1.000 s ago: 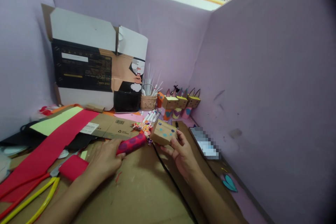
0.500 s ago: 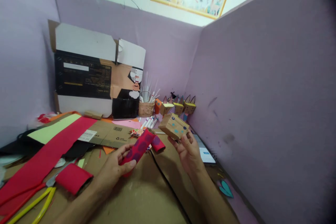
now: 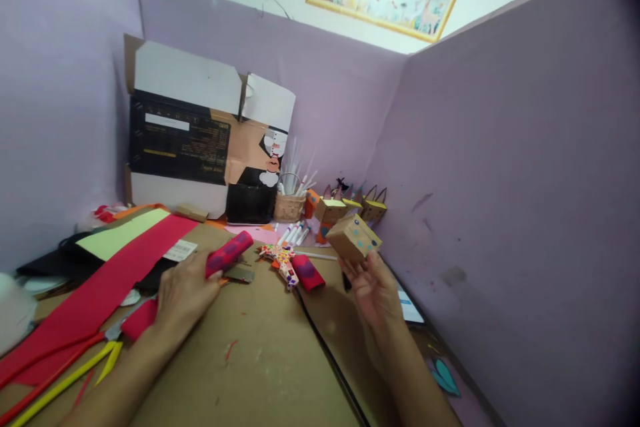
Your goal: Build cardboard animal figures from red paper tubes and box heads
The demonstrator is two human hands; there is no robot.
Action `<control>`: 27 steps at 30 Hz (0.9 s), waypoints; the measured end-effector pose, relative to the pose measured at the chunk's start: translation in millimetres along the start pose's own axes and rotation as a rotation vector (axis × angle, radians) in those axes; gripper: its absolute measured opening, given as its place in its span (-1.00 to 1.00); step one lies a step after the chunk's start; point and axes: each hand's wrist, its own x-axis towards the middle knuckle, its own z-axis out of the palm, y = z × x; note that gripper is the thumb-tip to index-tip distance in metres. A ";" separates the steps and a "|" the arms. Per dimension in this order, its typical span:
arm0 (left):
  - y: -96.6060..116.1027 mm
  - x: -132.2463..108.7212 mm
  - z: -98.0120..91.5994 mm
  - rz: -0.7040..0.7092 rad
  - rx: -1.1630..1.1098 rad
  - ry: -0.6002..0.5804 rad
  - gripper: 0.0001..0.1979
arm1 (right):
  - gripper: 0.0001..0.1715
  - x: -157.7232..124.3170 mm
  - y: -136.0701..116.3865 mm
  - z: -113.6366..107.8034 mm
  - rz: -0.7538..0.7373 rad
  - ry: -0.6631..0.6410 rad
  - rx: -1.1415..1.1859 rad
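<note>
1. A red roll [image 3: 229,253] with purple spots is held in the left hand [image 3: 183,290]. The grip is closed around its lower end, and the free end is tilted up and away, just above the surface [image 3: 260,360].
2. A small cardboard box [image 3: 353,238] with blue dots is held up off the surface by the right hand [image 3: 375,287]. The grip is pinched on its underside and near edge by the fingertips.
3. Both pieces are judged to be light and hollow. The roll looks soft enough to be flattened by a hard squeeze and is best taken round its middle. The box looks stiffer, but its thin walls could be dented, so it is best held across opposite faces or by the edges.
4. Between the hands, a shorter red roll [image 3: 309,273] and a patterned paper star [image 3: 280,259] lie touching each other. A black cable [image 3: 325,340] runs from them toward the near edge.
5. To the left, a long red sheet [image 3: 100,280], a red folded piece [image 3: 137,320] and yellow strips [image 3: 65,380] are spread out close to the left forearm.
6. At the back are markers [image 3: 295,233], a basket of pens [image 3: 290,203], several finished box figures [image 3: 350,207] and a flattened carton [image 3: 190,140] leaning on the wall.
7. A flat screen device [image 3: 410,310] lies beside the right wrist and is partly hidden by it.
</note>
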 end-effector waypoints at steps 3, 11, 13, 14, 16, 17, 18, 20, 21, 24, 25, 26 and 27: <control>-1.6 1.9 0.9 -0.003 0.128 -0.008 -0.61 | -0.65 -0.1 1.3 1.2 -0.029 -0.026 -0.039; 61.4 -14.9 7.0 -0.063 -1.027 -0.368 -0.49 | -0.26 -20.4 17.8 14.7 -0.093 -0.104 -0.177; 77.5 -22.0 7.7 -0.089 -1.414 -0.664 -0.52 | -0.16 -27.1 23.0 18.7 -0.093 -0.178 -0.224; 82.4 -25.0 7.3 -0.101 -1.545 -0.752 -0.54 | -0.14 -30.0 25.0 20.6 -0.090 -0.217 -0.233; 85.4 -28.9 5.3 -0.138 -1.675 -0.781 -0.54 | -0.12 -34.5 28.1 24.0 -0.080 -0.278 -0.239; 84.3 -29.9 3.9 -0.164 -1.691 -0.745 -0.51 | -0.10 -36.2 29.6 25.3 -0.075 -0.300 -0.240; 82.0 -30.4 2.3 -0.192 -1.692 -0.699 -0.47 | -0.08 -37.6 31.1 26.3 -0.065 -0.322 -0.244; 75.3 -29.7 -0.6 -0.220 -1.695 -0.648 -0.40 | -0.03 -39.3 34.1 27.5 -0.036 -0.361 -0.254; 71.4 -28.6 -1.6 -0.218 -1.699 -0.652 -0.39 | -0.01 -39.3 35.5 27.4 -0.020 -0.385 -0.261; 57.7 -22.9 -0.3 -0.213 -1.681 -0.641 -0.49 | 0.03 -32.9 36.4 23.5 0.015 -0.471 -0.329; 52.4 -20.6 1.7 -0.232 -1.662 -0.600 -0.55 | -0.02 -28.0 35.4 20.7 0.003 -0.467 -0.383; 46.8 -18.3 4.5 -0.267 -1.638 -0.545 -0.60 | -0.11 -21.8 34.0 17.4 -0.026 -0.427 -0.473; 41.3 -16.4 7.9 -0.311 -1.606 -0.489 -0.63 | -0.24 -14.7 32.4 13.8 -0.070 -0.351 -0.589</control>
